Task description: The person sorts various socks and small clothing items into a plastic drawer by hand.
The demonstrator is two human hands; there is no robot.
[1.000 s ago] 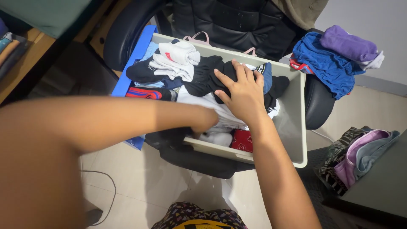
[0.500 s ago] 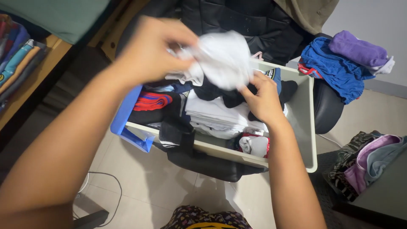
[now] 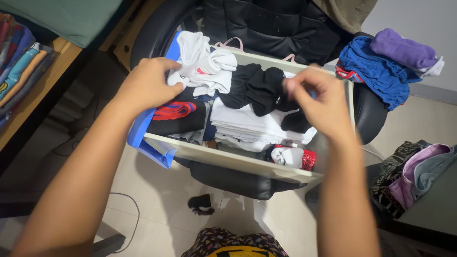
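Change vs half a second ago: the white garment (image 3: 202, 64) is no longer up in the air between both hands. It now lies on the back-left of the pile in the beige bin (image 3: 247, 164), draped partly over the bin's rim and the blue lid (image 3: 143, 126) beside it.

Left hand (image 3: 150, 85): fingers curled, thumb and fingertips pinching the lower edge of the white garment, so it has hold of it. Hand sits at the bin's left side, over the red-and-blue striped piece (image 3: 173, 110).

Right hand (image 3: 321, 97): lifted off the pile, hovering above the bin's right half, fingers bunched narrow with tips close together. Cannot tell whether anything small is pinched there; nothing shows clearly.

Bin contents: black clothes (image 3: 259, 88) in the middle, folded white stack (image 3: 247, 126) in front of them, a rolled white sock (image 3: 288, 154) and a red patterned piece (image 3: 309, 161) at the front right corner.

Bin rests on the black office chair (image 3: 247, 183). A small black item (image 3: 201, 203) lies on the tiled floor (image 3: 157, 190) under the chair edge; it did not show there before.

Read: the white piece looks moved to the bin's back-left, and sorting appears mid-way.

Around: blue and purple clothes (image 3: 381, 62) on the chair arm at right, a patterned pile (image 3: 409, 173) at far right.
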